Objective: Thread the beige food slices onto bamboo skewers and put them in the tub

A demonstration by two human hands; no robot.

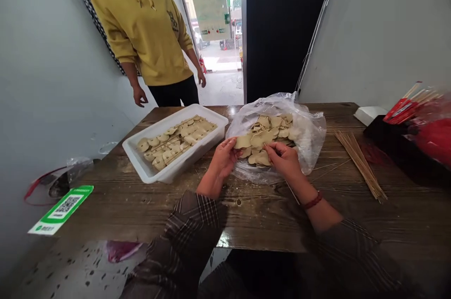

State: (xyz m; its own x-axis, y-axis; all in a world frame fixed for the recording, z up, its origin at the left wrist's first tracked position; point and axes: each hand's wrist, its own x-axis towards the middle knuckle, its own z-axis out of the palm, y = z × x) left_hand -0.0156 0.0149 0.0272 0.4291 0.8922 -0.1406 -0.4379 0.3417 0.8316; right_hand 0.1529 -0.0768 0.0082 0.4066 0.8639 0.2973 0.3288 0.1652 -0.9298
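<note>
here, left hand holds slice, right hand stick.

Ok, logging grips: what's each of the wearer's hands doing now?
Left hand: closed, holding a flat beige piece.
Right hand: closed, holding a thin stick.

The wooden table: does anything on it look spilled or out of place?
Slightly: pale specks dot the table before the plastic bag, like crumbs, and some thin sticks lie loose, apart from the neater bundle at right.
</note>
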